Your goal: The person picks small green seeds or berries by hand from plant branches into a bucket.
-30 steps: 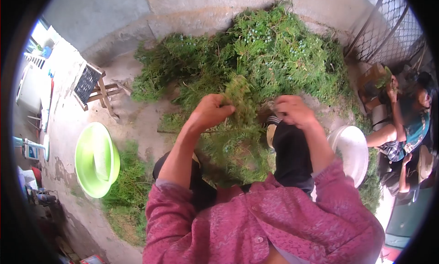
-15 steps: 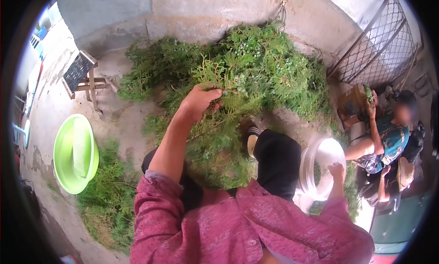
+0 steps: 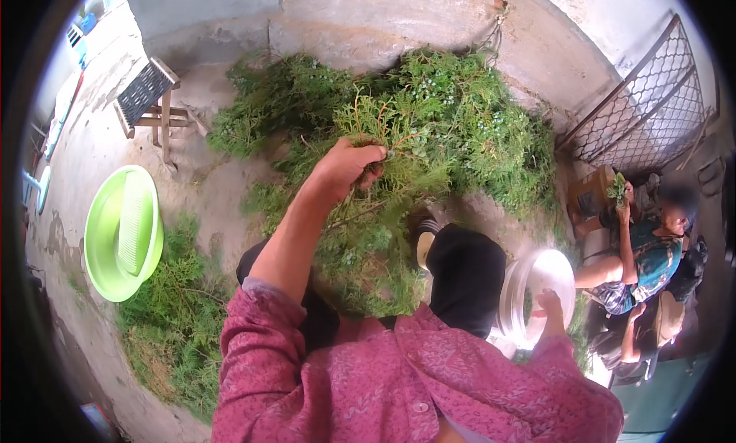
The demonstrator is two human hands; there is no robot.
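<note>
Near the middle, my left hand (image 3: 351, 167) is closed round a green branch (image 3: 376, 121) with orange-brown stems, held above the leafy pile. My right hand (image 3: 547, 303) is at the mouth of a whitish bucket (image 3: 521, 289), partly inside it; the bucket lies tilted beside my right knee. Its fingers are small and blurred, so what they hold cannot be made out. A large heap of green branches (image 3: 475, 128) with pale bluish berries spreads in front of me, and some lie between my legs.
A lime-green basin (image 3: 100, 243) stands at the left by more cut branches (image 3: 172, 328). A wooden stool (image 3: 165, 121) is behind it. Metal lattice (image 3: 652, 98) leans on the wall. At the right, a person (image 3: 652, 251) holds a sprig near a cardboard box (image 3: 590, 194); another person sits nearby.
My right hand has moved down and left, further into the bucket's mouth. My left hand still grips the branch. The whole view has shifted slightly.
</note>
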